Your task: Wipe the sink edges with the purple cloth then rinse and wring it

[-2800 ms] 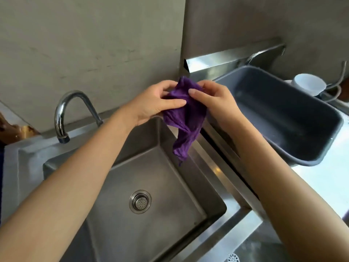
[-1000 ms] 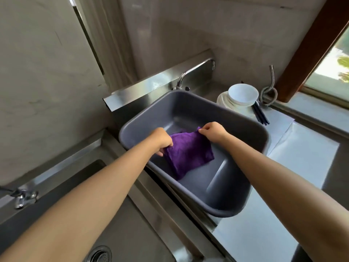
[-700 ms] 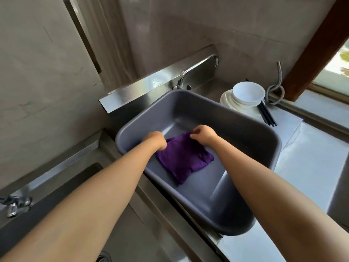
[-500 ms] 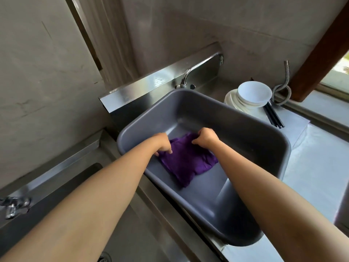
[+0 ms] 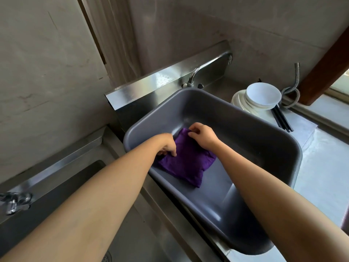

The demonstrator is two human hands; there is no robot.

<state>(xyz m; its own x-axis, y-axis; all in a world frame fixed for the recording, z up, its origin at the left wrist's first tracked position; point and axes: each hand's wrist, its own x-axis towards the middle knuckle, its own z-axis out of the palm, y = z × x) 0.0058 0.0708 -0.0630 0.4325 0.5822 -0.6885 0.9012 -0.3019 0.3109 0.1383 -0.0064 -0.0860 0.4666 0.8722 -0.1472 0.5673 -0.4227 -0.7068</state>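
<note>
Both hands on the purple cloth

Your left hand pinches its left edge, your right hand its far corner. Soft, wrinkled, roughly square, it lies flat on the smooth floor of the round-cornered grey plastic tub

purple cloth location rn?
Head view, centre: the purple cloth lies on the floor of the grey tub, toward its left wall, with the left hand gripping its near-left edge and the right hand pinching its far corner.
</note>
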